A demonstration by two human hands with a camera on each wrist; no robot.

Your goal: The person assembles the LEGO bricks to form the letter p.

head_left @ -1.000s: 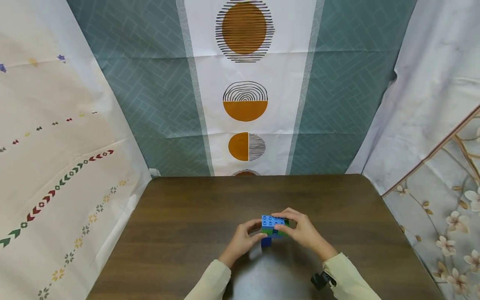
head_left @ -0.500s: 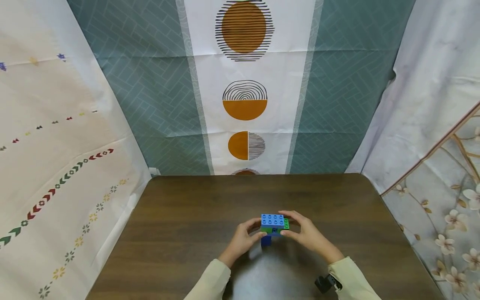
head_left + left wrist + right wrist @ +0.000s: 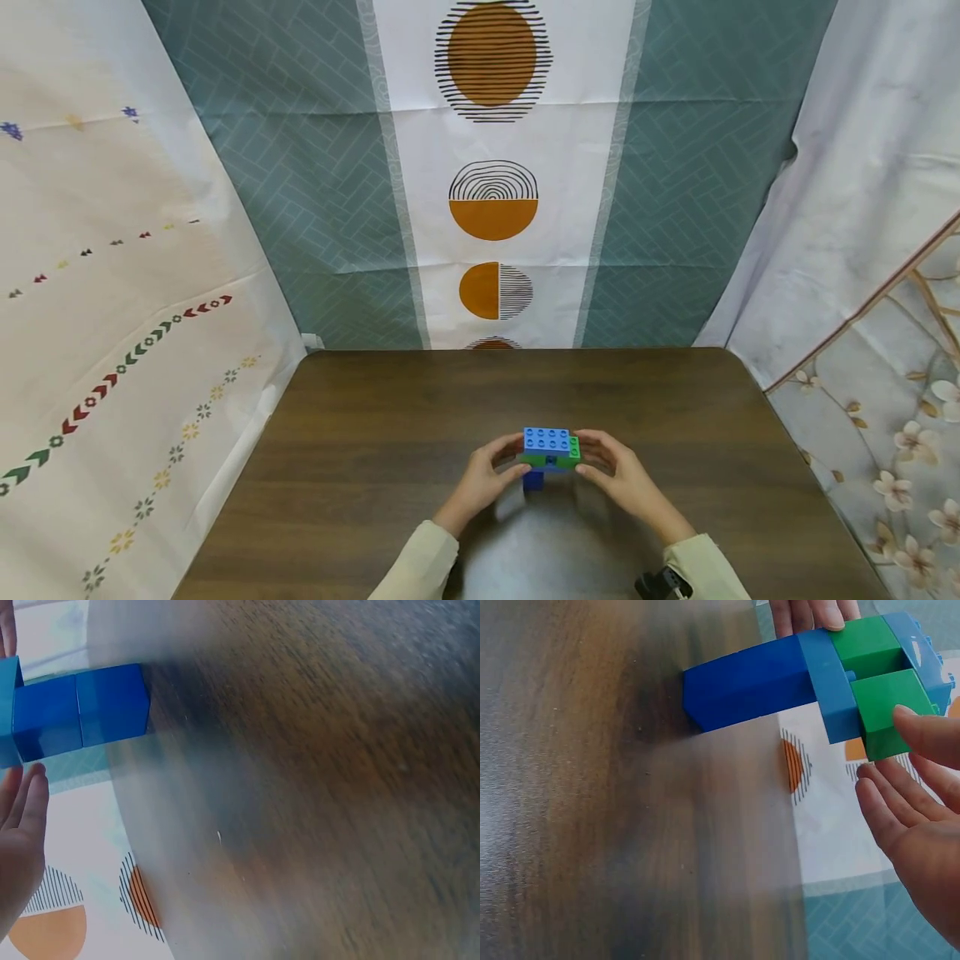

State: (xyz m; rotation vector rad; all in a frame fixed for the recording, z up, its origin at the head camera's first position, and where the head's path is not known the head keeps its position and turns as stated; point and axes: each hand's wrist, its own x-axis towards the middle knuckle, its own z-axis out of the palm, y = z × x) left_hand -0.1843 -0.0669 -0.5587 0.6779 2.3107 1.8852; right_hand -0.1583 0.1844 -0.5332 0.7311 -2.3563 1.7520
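Between both hands stands a tower of toy building bricks (image 3: 546, 440) on the table. Its narrow dark blue column (image 3: 750, 679) rests on the wood, leaning slightly in the wrist views. Above it sit a lighter blue brick (image 3: 830, 690), two green bricks (image 3: 889, 712) side by side, and a studded light blue brick (image 3: 546, 439) on top. My left hand (image 3: 483, 483) grips the tower's left side, thumb in front and fingers behind. At the right end, my right hand (image 3: 618, 479) holds a green brick, its thumb on the near face; some fingertips are hidden.
The brown wooden table (image 3: 375, 450) spreads around the tower on all sides. A patterned cloth (image 3: 495, 225) hangs behind its far edge, with light curtains (image 3: 120, 292) at the sides. A black wrist camera (image 3: 663, 583) sits at the right sleeve.
My right hand has moved from the top of the tower to its right end, uncovering the top studs and green brick. My left hand keeps its grip.
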